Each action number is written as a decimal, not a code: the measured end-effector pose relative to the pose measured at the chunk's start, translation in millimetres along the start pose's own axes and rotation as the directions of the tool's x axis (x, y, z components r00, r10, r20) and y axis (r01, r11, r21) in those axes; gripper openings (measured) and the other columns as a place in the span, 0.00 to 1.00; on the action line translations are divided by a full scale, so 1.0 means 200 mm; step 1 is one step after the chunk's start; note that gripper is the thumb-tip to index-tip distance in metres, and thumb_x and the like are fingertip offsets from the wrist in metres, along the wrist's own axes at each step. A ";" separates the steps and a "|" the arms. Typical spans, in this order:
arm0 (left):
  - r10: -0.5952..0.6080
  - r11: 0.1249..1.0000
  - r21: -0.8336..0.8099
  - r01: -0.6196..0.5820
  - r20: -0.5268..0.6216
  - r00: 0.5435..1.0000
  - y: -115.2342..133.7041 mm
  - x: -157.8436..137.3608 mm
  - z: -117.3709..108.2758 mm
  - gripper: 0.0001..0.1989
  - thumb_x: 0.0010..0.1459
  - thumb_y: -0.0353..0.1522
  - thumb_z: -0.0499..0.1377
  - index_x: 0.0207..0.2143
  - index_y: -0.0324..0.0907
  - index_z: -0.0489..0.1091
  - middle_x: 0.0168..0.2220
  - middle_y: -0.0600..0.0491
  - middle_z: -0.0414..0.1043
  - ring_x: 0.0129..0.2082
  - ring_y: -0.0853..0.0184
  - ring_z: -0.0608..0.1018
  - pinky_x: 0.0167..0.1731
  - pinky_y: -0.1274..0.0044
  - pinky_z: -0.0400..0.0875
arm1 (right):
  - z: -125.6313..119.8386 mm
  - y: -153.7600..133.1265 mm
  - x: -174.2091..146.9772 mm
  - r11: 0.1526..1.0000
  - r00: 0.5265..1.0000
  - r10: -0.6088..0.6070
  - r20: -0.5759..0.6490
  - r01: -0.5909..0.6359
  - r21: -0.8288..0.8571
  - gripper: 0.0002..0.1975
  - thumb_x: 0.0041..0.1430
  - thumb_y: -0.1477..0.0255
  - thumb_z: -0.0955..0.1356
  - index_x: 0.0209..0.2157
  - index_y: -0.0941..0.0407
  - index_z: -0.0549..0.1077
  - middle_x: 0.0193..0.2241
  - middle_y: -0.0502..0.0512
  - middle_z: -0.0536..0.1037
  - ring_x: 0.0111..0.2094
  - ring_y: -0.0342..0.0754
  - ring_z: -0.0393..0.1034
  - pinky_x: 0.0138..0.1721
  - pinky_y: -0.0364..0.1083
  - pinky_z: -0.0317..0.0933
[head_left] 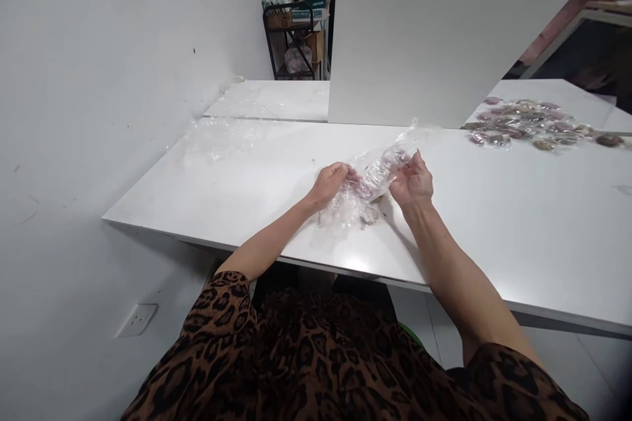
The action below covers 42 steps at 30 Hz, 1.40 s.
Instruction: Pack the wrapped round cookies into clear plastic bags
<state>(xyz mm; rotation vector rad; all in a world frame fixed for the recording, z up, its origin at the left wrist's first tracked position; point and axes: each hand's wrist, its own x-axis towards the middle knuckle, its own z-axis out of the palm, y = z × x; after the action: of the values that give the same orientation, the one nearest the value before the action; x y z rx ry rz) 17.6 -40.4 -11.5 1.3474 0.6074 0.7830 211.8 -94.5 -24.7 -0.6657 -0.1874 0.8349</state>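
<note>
Both hands, left hand and right hand, grip a crumpled plastic wrap just above the bench (contents blurred). Wrapped pieces already lie far right; this one seems unfinished.

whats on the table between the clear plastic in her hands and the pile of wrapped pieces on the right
Nothing: in the head view, the white table is bare between the clear plastic wrap and the pile of wrapped pieces.

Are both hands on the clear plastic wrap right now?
Yes, the left hand and right hand each grip the clear plastic wrap above the white table.
</note>
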 end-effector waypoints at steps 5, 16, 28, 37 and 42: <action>-0.010 0.998 -0.070 0.003 -0.102 0.995 0.17 0.01 0.00 0.17 0.68 0.43 0.61 0.33 0.39 0.71 0.45 0.45 0.82 0.41 0.62 0.83 0.47 0.69 0.76 | -0.03 0.02 -0.04 0.956 0.983 0.177 0.041 -0.162 -0.246 0.18 0.62 0.52 0.70 0.42 0.51 0.71 0.43 0.58 0.77 0.46 0.51 0.76 0.44 0.52 0.78; 0.123 0.992 0.000 -0.123 -0.038 0.992 0.57 0.06 0.13 0.17 0.70 0.46 0.57 0.37 0.42 0.69 0.53 0.48 0.81 0.51 0.59 0.83 0.48 0.69 0.77 | 0.10 0.02 -0.23 0.905 0.893 0.409 0.187 -0.371 -0.206 0.15 0.60 0.63 0.74 0.46 0.49 0.72 0.40 0.52 0.79 0.36 0.48 0.76 0.34 0.50 0.77; 0.334 0.938 0.098 -0.331 -0.009 0.943 0.93 0.11 0.30 0.18 0.77 0.39 0.41 0.46 0.40 0.66 0.58 0.51 0.74 0.64 0.53 0.75 0.55 0.61 0.74 | 0.07 0.03 -0.17 0.873 0.882 0.465 0.082 -0.441 -0.207 0.28 0.63 0.47 0.67 0.54 0.52 0.67 0.36 0.56 0.77 0.31 0.50 0.75 0.30 0.51 0.76; 0.257 0.946 0.166 -0.279 0.140 0.956 1.01 0.17 0.29 0.17 0.77 0.36 0.43 0.41 0.37 0.66 0.52 0.51 0.76 0.61 0.53 0.78 0.56 0.58 0.72 | 0.08 0.00 -0.17 0.879 0.867 0.473 0.157 -0.454 -0.143 0.29 0.66 0.42 0.60 0.48 0.52 0.68 0.35 0.57 0.77 0.31 0.50 0.75 0.28 0.51 0.74; 0.124 0.967 0.209 -0.148 0.121 0.985 0.96 0.20 0.24 0.15 0.72 0.43 0.56 0.43 0.39 0.69 0.53 0.47 0.78 0.58 0.53 0.80 0.55 0.59 0.76 | 0.10 -0.02 -0.20 0.877 0.857 0.481 0.186 -0.466 -0.117 0.26 0.66 0.43 0.61 0.43 0.52 0.67 0.29 0.54 0.77 0.29 0.51 0.75 0.28 0.51 0.74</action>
<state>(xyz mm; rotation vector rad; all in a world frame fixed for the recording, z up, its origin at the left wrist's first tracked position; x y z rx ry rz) 51.8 -31.1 187.2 1.6362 0.5305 0.7649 179.5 -116.2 -3.7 -0.6981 -0.2474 1.3850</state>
